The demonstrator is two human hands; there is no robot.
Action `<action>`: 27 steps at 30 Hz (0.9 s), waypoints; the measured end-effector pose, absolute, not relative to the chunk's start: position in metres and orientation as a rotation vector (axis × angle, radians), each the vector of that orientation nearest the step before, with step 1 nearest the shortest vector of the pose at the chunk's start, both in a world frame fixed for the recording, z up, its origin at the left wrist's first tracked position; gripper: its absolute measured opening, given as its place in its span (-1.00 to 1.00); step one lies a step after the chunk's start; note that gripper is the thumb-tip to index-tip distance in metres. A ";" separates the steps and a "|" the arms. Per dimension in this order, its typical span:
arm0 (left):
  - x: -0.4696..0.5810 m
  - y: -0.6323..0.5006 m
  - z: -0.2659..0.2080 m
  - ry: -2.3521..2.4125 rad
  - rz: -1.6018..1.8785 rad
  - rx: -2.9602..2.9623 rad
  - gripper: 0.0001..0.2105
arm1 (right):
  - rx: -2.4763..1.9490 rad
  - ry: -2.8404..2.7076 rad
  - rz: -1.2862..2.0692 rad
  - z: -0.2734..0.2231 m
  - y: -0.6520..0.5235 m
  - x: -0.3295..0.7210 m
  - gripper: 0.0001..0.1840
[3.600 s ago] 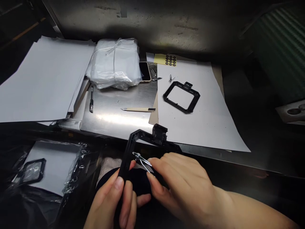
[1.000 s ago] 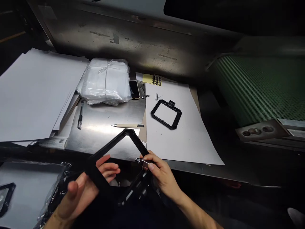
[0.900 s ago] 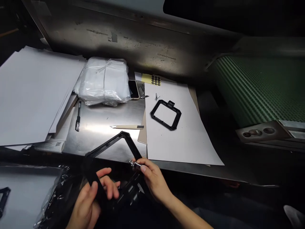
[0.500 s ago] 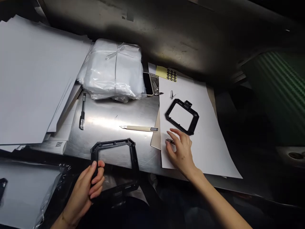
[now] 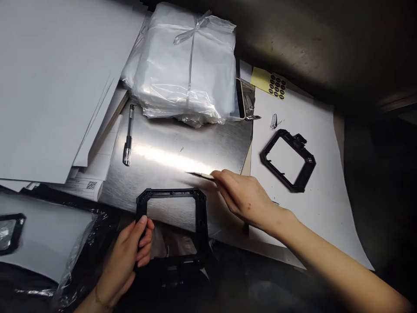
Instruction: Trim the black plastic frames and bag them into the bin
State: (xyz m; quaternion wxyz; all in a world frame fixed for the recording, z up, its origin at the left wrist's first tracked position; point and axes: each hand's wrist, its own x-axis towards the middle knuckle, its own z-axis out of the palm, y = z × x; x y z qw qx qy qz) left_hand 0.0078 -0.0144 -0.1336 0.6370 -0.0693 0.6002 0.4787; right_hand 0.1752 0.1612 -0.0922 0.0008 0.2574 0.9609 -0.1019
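My left hand (image 5: 133,250) is closed round the left side of a black plastic frame (image 5: 202,219), which I hold up at the table's front edge. Pinched in my right hand (image 5: 244,195) is a craft knife (image 5: 205,175), its blade pointing left above the metal tabletop. The fingers cover most of its handle. A second black frame (image 5: 306,174), with a small clip-like block on its upper side, lies on white paper (image 5: 329,217) to the right of that hand. A dark sliver of something small shows beside my right wrist, mostly hidden.
A tied bundle of clear plastic bags (image 5: 185,65) sits at the back, a phone (image 5: 240,100) partly under it. Stacked white sheets (image 5: 58,87) fill the left, near a pen (image 5: 129,134). Yellow label sheet (image 5: 260,77) lies behind; another black frame (image 5: 19,221) rests lower left.
My right hand has left the small metal object on the paper, moved left and picked up the craft knife from the tabletop. The left hand still holds its frame; the camera view has shifted.
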 end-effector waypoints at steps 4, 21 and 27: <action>0.006 -0.013 -0.130 1.398 1.048 -0.168 -0.74 | 0.506 2.871 -0.088 -0.070 0.148 0.180 -0.71; 0.007 -0.010 -0.129 1.452 1.004 -0.165 -0.75 | 0.428 2.672 -0.017 -0.078 0.149 0.171 -0.68; 0.006 -0.012 -0.129 1.460 1.003 -0.168 -0.74 | 0.440 2.654 -0.067 -0.077 0.152 0.170 -0.71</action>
